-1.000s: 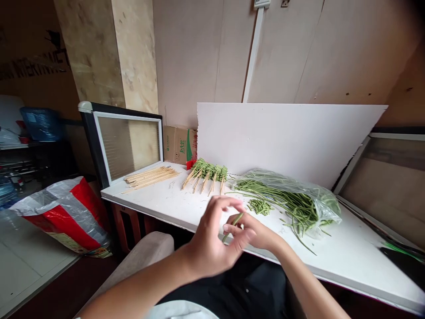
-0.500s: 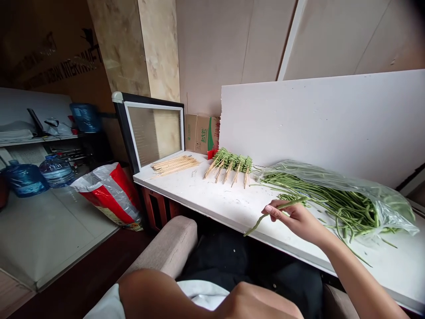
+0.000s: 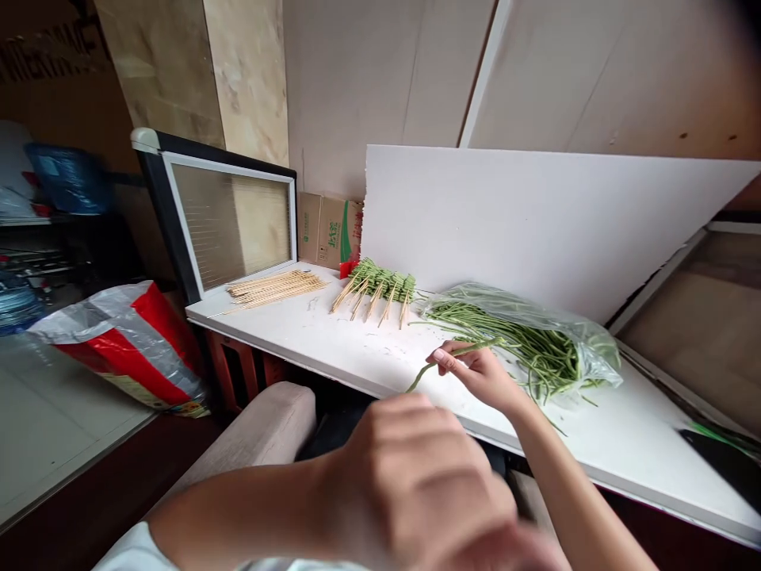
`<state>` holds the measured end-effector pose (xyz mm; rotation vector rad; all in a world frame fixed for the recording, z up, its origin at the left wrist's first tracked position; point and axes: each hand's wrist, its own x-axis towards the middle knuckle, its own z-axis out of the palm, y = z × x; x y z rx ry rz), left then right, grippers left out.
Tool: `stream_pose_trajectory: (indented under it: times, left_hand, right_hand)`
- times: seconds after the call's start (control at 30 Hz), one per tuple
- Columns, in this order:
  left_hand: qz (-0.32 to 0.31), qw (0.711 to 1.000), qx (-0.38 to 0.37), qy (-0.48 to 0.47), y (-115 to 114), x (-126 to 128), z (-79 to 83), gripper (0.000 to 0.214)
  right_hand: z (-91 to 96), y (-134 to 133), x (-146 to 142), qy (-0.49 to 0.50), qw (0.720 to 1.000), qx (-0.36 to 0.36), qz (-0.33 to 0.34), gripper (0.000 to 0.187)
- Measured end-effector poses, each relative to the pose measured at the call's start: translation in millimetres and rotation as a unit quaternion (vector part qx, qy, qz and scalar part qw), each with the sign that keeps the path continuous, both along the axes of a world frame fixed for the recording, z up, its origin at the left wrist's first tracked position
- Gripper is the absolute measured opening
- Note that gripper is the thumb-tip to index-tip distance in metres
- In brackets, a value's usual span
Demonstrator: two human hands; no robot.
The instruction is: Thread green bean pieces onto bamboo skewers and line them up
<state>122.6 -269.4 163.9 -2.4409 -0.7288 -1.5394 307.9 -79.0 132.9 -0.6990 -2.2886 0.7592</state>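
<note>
My right hand [image 3: 476, 371] pinches a long green bean [image 3: 423, 373] between thumb and fingers above the front of the white table. One end of the bean points down to the left; the other sticks out past the knuckles. Close to the camera, my left hand [image 3: 428, 476] is smeared by motion, its back towards me and its fingertips hidden. Behind my right hand, a clear plastic bag [image 3: 598, 341] lies with many loose long beans [image 3: 517, 337] spilling from it. Bundles of skewered bean pieces [image 3: 384, 281] rest further left, their bare stick ends towards me.
Bare wooden skewers [image 3: 277, 287] lie in a pile at the table's left end, before a framed glass panel [image 3: 231, 226]. A cardboard box [image 3: 324, 230] and a white board [image 3: 505, 214] stand behind. A red and silver bag [image 3: 131, 341] is on the left; a chair arm [image 3: 267, 428] is nearby.
My left hand has risen into the foreground, in front of my lap. The view has turned right. My right hand still holds the bean.
</note>
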Motion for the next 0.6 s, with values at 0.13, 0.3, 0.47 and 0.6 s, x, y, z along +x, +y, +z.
stream_pose_trajectory:
  times: [0.13,0.3,0.47,0.6]
  left_hand:
    - [0.053,0.987,-0.113,-0.099,49,4,-4.3,0.02]
    - [0.035,0.957,-0.267,-0.112,95,-10,-27.0,0.028]
    - [0.032,0.935,-0.339,-0.1,108,-19,-29.9,0.029]
    - [0.069,0.944,-0.303,-0.108,112,-27,-26.1,0.023]
  right_hand:
    - [10.1,-11,2,0.048,0.998,-0.048,0.015,0.04]
    - [16.3,-20,3,0.095,0.989,-0.1,0.054,0.037]
    - [13.4,-16,6,0.111,0.987,-0.103,0.052,0.036]
    - [9.5,-5,14,0.12,0.99,-0.061,-0.038,0.033]
